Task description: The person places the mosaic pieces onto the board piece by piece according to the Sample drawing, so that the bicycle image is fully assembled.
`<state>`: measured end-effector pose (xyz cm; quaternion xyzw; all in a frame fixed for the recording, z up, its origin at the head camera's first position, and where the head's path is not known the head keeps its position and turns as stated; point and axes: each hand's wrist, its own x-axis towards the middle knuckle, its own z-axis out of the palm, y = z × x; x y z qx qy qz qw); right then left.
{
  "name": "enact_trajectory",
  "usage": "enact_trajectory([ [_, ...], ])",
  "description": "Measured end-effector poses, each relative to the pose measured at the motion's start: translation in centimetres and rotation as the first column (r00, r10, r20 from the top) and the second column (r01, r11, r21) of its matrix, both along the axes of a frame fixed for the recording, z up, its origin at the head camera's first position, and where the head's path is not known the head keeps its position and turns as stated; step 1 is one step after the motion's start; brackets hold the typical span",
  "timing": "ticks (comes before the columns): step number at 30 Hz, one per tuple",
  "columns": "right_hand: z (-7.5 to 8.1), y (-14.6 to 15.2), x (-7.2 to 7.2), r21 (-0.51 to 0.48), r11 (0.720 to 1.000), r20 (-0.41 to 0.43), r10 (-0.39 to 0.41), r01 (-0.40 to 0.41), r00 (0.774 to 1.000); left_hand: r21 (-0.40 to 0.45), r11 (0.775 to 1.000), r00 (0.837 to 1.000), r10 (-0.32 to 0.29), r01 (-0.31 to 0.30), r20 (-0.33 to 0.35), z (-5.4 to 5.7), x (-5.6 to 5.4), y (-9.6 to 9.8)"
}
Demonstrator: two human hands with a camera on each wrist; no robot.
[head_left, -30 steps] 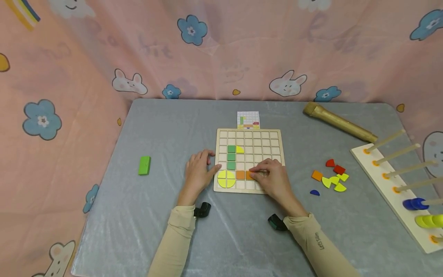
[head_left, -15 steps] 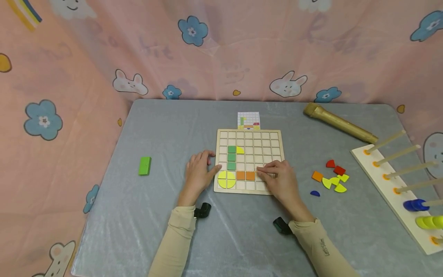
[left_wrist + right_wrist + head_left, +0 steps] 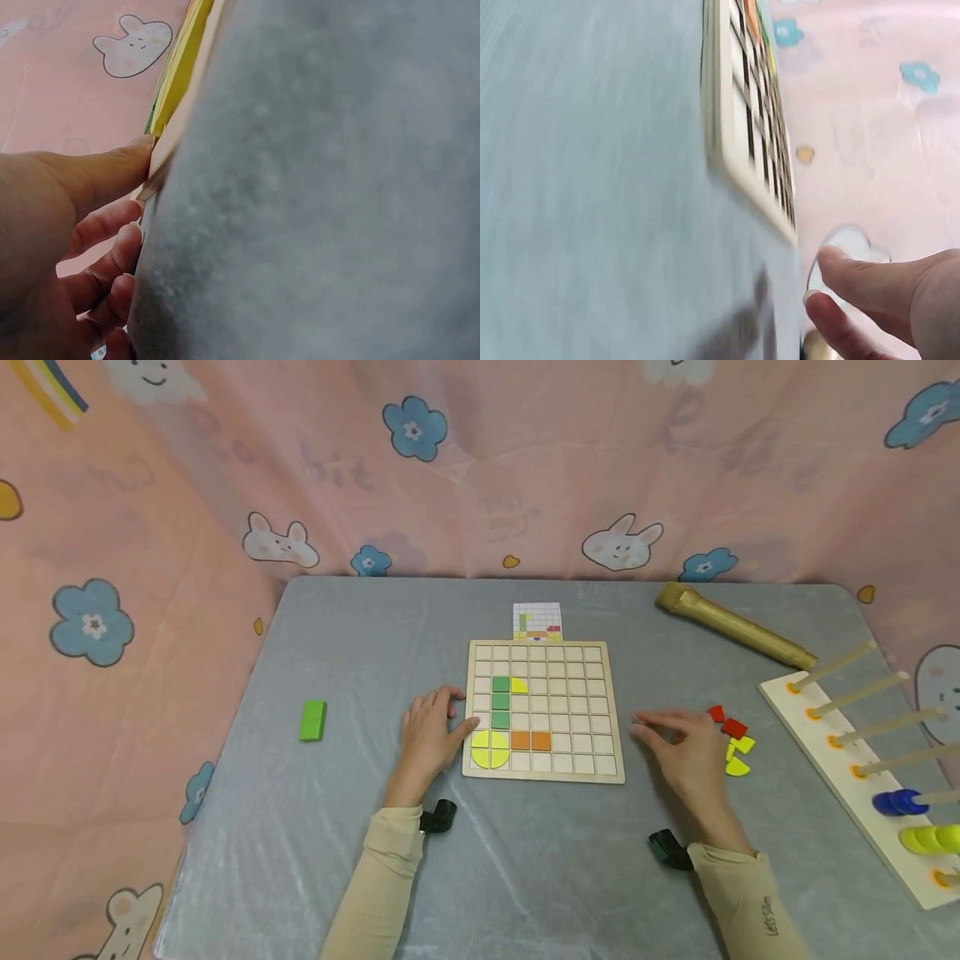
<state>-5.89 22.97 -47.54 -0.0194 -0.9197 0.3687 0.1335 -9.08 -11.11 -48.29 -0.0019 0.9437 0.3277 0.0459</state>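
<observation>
A wooden grid board [image 3: 558, 703] lies mid-table. It carries a column of green squares [image 3: 500, 702], a yellow quarter-circle [image 3: 518, 686], a yellow circle of quarter pieces [image 3: 491, 749] and two orange squares [image 3: 531, 741]. My left hand [image 3: 430, 735] holds the board's left edge: the thumb rests on the rim, and the other fingers [image 3: 105, 274] are curled beside it. Right of the board, over the table, is my right hand [image 3: 688, 760]. Its thumb and index finger [image 3: 859, 281] are apart with nothing between them. Beyond it lie red pieces [image 3: 735, 728] and yellow pieces [image 3: 738, 767], partly hidden by the hand.
A pattern card [image 3: 537, 620] sits behind the board. At left lies a green block [image 3: 312, 721]. A gold-coloured stick [image 3: 738, 625] is at the back right, near a white peg rack [image 3: 840, 768] with blue and yellow rings. A pink curtain [image 3: 480, 468] hangs behind.
My right hand has let go of the second orange square, which lies beside the first in its row. The hand has moved right, off the board, toward the loose pieces. My left hand stays put.
</observation>
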Motion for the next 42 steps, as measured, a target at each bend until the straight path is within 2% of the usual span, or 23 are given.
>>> enact_trajectory([
  [7,0.2,3.5,0.9,0.13,0.987,0.142,-0.109,0.09,0.984,-0.005,1.0,1.0,0.001,-0.001,0.009,-0.1,0.0,0.0],
  [10,0.1,4.6,1.3,0.162,0.983,0.202,-0.119,0.086,0.972,-0.005,1.0,1.0,0.002,-0.002,0.009,-0.1,0.0,0.0],
  [13,0.1,5.0,1.6,0.191,0.979,0.225,-0.118,0.075,0.967,-0.006,1.0,1.0,0.0,0.0,0.008,-0.1,0.0,0.0],
  [24,0.0,4.2,1.6,0.221,0.971,0.162,-0.128,0.09,0.978,-0.006,1.0,1.0,0.0,0.0,0.004,0.0,-0.1,0.0],
  [29,0.2,3.1,1.2,0.205,0.976,0.135,-0.096,0.067,0.986,-0.01,1.0,1.0,-0.003,0.003,0.003,0.0,0.0,0.0],
  [36,0.6,1.4,0.7,0.089,0.996,0.079,-0.019,0.012,0.997,-0.007,1.0,1.0,-0.005,0.005,-0.001,-0.1,-0.1,0.0],
  [42,0.8,-0.5,0.2,0.021,0.998,0.04,0.065,-0.066,0.997,-0.008,1.0,1.0,-0.002,0.002,0.003,0.0,-0.1,0.0],
])
